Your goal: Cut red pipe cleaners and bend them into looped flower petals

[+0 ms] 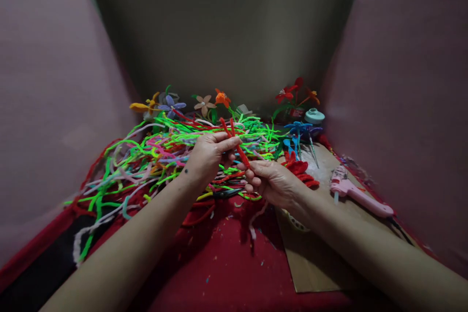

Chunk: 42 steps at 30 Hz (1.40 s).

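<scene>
Both hands work a red pipe cleaner (234,142) held up over the surface (234,263), just above a big tangle of green, pink & white pipe cleaners (153,156). Left hand (210,153) has its grip pinched on the upper part, thumb & fingertips pressed together round it; right hand (272,180) pinches the lower end, fingers curled shut on it. The stem looks doubled or folded near the top, w/ two short red ends sticking up; can't tell exactly how they're twisted.

Risks, as judged: the wire core could kink if bent too sharply at the pinch, & a cut end may prick a fingertip. The loose pile sits right under the hands, so a stray strand could snag & get dragged along. Scissors (224,193) lie just below the right hand, close enough to be knocked. Pink glue gun (356,194) rests on the cardboard (314,263) to the right, well apart.

Pose: both forearms come in low from the near edge, wrists angled inward, hands near each other but not touching. Finished flowers (204,103) stand at the back.
</scene>
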Each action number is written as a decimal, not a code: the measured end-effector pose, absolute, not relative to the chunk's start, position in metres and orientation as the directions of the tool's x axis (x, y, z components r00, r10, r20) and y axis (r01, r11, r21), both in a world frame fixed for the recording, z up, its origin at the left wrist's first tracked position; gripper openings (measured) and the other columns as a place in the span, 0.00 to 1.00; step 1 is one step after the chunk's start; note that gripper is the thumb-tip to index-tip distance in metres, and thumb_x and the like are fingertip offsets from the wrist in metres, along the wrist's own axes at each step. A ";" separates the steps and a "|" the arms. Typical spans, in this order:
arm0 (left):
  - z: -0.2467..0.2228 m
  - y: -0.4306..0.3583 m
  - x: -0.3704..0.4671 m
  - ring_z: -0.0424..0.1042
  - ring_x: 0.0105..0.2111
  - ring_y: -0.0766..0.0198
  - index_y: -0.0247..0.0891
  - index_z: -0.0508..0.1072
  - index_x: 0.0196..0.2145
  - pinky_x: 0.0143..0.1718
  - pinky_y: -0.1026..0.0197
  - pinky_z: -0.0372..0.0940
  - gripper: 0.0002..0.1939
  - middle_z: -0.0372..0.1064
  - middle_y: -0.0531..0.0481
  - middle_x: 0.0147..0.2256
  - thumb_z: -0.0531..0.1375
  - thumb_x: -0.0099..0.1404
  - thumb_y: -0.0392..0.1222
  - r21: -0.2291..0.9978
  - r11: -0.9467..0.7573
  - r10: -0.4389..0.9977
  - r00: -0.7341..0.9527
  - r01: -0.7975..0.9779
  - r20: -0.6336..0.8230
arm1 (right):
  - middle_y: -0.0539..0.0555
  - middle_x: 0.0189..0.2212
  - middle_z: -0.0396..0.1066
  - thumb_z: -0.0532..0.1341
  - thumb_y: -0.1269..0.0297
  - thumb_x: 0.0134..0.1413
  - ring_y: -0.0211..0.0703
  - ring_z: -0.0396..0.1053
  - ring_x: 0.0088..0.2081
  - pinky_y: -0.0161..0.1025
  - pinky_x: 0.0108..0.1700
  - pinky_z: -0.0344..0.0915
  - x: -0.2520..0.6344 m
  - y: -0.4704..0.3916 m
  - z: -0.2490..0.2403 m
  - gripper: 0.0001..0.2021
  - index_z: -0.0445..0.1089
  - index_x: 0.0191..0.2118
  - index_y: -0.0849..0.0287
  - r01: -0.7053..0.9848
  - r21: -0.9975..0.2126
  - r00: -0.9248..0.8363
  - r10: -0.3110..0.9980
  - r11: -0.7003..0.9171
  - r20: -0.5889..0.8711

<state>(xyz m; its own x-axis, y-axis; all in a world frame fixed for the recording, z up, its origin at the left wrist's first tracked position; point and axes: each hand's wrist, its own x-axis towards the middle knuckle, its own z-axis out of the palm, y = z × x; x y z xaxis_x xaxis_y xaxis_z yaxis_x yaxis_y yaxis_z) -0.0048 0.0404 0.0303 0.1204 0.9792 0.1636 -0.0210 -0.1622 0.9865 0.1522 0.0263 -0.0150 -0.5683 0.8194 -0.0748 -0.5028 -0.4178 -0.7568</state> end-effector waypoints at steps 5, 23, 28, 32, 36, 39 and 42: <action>0.021 0.034 -0.008 0.58 0.13 0.74 0.33 0.70 0.24 0.13 0.70 0.51 0.10 0.62 0.56 0.15 0.64 0.52 0.43 0.991 -0.103 0.993 0.041 -0.090 0.107 | 0.47 0.17 0.63 0.69 0.67 0.40 0.28 0.56 0.17 0.31 0.22 0.61 0.145 0.020 -0.019 0.08 0.71 0.25 0.65 -0.438 -0.817 -0.508 0.853 -0.376 -0.120; 0.001 0.011 -0.004 0.67 0.20 0.69 0.35 0.70 0.25 0.22 0.68 0.58 0.08 0.67 0.52 0.19 0.60 0.58 0.41 0.974 0.165 0.931 0.350 -0.156 -0.102 | 0.51 0.21 0.69 0.62 0.67 0.48 0.32 0.63 0.18 0.34 0.23 0.65 0.158 0.014 -0.031 0.06 0.71 0.32 0.66 -0.421 -0.678 -0.708 0.686 -0.602 -0.170; 0.001 0.008 0.001 0.65 0.18 0.71 0.34 0.70 0.24 0.19 0.69 0.56 0.08 0.66 0.53 0.19 0.63 0.54 0.41 0.970 0.167 0.959 0.257 -0.179 -0.118 | 0.47 0.17 0.65 0.62 0.69 0.49 0.26 0.56 0.16 0.29 0.20 0.61 0.157 0.012 -0.032 0.04 0.70 0.29 0.66 -0.416 -0.603 -0.730 0.645 -0.681 -0.226; 0.002 0.005 0.008 0.60 0.14 0.74 0.34 0.68 0.21 0.15 0.71 0.50 0.10 0.62 0.56 0.15 0.65 0.51 0.39 0.968 0.141 0.985 0.127 -0.206 -0.116 | 0.46 0.14 0.64 0.67 0.67 0.44 0.27 0.57 0.14 0.29 0.20 0.62 0.154 0.011 -0.036 0.08 0.69 0.27 0.66 -0.423 -0.667 -0.667 0.709 -0.614 -0.229; -0.001 0.006 0.009 0.59 0.15 0.75 0.33 0.69 0.23 0.16 0.71 0.51 0.09 0.64 0.56 0.17 0.66 0.50 0.39 0.960 0.128 0.988 0.120 -0.248 -0.101 | 0.47 0.14 0.65 0.68 0.61 0.43 0.30 0.60 0.13 0.32 0.18 0.64 0.154 0.011 -0.039 0.12 0.67 0.24 0.65 -0.376 -0.775 -0.613 0.764 -0.507 -0.203; -0.006 0.009 0.007 0.62 0.16 0.72 0.33 0.69 0.23 0.17 0.69 0.54 0.09 0.65 0.54 0.18 0.65 0.51 0.40 0.953 0.153 0.982 0.149 -0.261 -0.117 | 0.50 0.18 0.70 0.67 0.59 0.43 0.34 0.67 0.16 0.34 0.22 0.67 0.154 0.010 -0.038 0.14 0.69 0.26 0.66 -0.327 -0.834 -0.583 0.789 -0.444 -0.192; -0.012 0.013 0.006 0.62 0.16 0.72 0.34 0.67 0.22 0.17 0.68 0.53 0.10 0.63 0.54 0.18 0.65 0.50 0.39 0.944 0.166 0.977 0.176 -0.286 -0.119 | 0.53 0.24 0.73 0.66 0.61 0.45 0.34 0.70 0.21 0.32 0.26 0.67 0.154 0.010 -0.036 0.12 0.70 0.31 0.66 -0.323 -0.873 -0.525 0.837 -0.366 -0.157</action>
<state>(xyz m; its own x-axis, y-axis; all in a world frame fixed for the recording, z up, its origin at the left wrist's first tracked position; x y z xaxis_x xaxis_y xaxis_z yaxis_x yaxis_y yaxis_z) 0.0065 0.0132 -0.0124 0.1757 0.9772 -0.1189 -0.2857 0.1662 0.9438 0.1541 0.0101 -0.0357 -0.5249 0.8366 -0.1567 -0.3227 -0.3660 -0.8729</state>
